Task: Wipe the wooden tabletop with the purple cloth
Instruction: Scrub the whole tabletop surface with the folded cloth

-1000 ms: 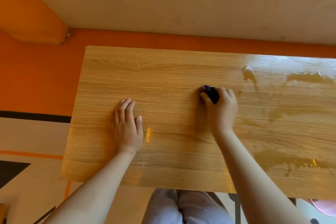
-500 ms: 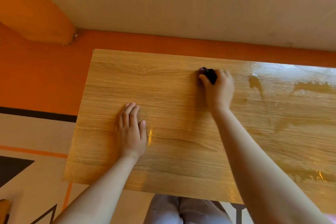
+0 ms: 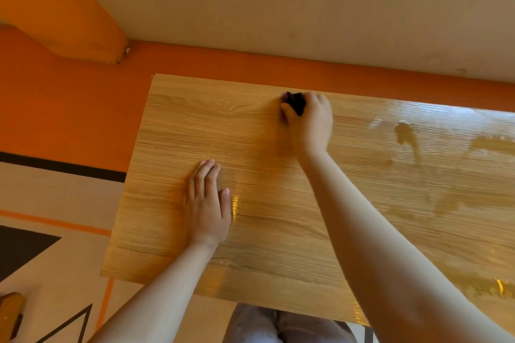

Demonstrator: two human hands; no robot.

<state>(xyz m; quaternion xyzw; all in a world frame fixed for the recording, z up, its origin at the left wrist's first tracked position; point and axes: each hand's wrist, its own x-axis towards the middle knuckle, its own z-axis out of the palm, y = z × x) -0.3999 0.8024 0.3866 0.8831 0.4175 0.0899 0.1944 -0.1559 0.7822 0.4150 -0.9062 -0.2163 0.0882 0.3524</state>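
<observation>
Purple cloth (image 3: pixel 296 103) is bunched into a small dark wad under the right hand (image 3: pixel 309 122), right at the far edge of the desk (image 3: pixel 264 245), just short of the orange strip (image 3: pixel 278 64) beyond it. Only a little of it peeks out between thumb and fingers, so its full size cannot be told. It looks soft, light and limp. I judge it will crumple rather than keep a shape, so it wants a whole-hand hold with fingers curled over the top and the palm bearing down, much as it is gripped now. The glossy wood-grain surface looks slick, so the wad should slide easily, more so over the wet streaks (image 3: pixel 407 133) to the right, which are not yet wiped. The left hand (image 3: pixel 207 203) lies palm down with straight fingers on the desk nearer the person. It is well apart from the right hand and holds nothing.

Against 1 second ago, the right hand and cloth have travelled away from the person, from mid-desk to the far edge; 0.5 seconds ago they were partway there. The left hand has kept its place, and the streaks look unchanged.
</observation>
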